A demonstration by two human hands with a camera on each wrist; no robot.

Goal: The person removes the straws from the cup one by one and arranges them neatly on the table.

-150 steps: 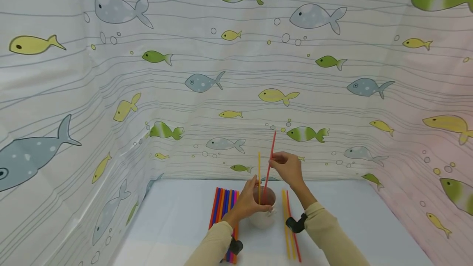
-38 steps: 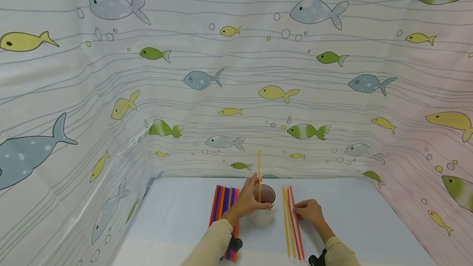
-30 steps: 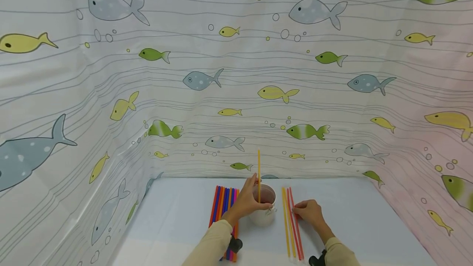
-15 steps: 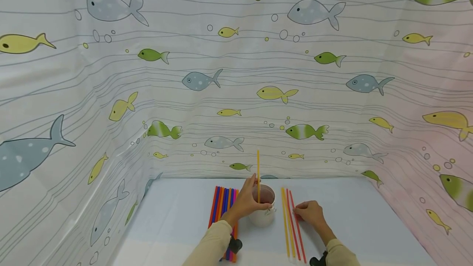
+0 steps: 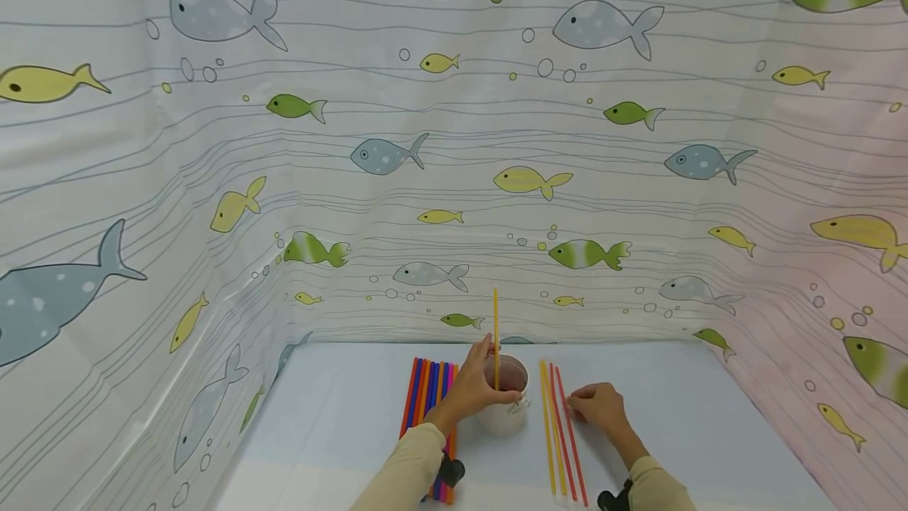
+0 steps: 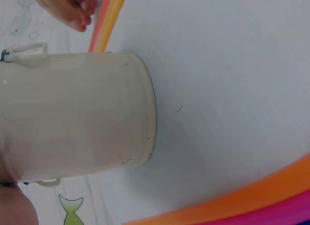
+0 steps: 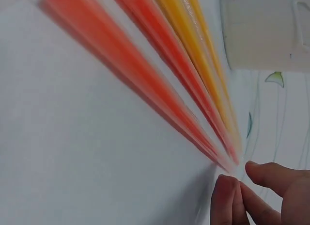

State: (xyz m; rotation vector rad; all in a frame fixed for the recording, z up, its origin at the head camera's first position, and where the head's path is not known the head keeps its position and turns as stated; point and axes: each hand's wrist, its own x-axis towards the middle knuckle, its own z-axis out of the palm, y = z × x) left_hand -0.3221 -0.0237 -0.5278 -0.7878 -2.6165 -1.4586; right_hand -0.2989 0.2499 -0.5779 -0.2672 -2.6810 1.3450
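My left hand (image 5: 474,385) holds the white canister (image 5: 502,420) at its rim, thumb in front and fingers behind. A yellow straw (image 5: 496,322) stands upright in the canister beside that hand. In the left wrist view the canister (image 6: 82,113) has a small wire loop on each side. To its right lie two yellow straws (image 5: 549,448) and two red straws (image 5: 574,448), side by side. My right hand (image 5: 599,404) is by the outermost red straw; in the right wrist view its thumb and fingers (image 7: 225,193) are parted, near the straws' far ends.
A row of thick straws (image 5: 426,385) in red, blue, orange and pink lies left of the canister, partly behind my left forearm. The white table (image 5: 333,416) meets fish-printed sheeting (image 5: 383,211) at the back and sides.
Five seconds ago my right hand held a red straw slanting out of the canister; now that straw lies beside the others. Lately my right hand has shifted slightly right. My left hand has stayed put.
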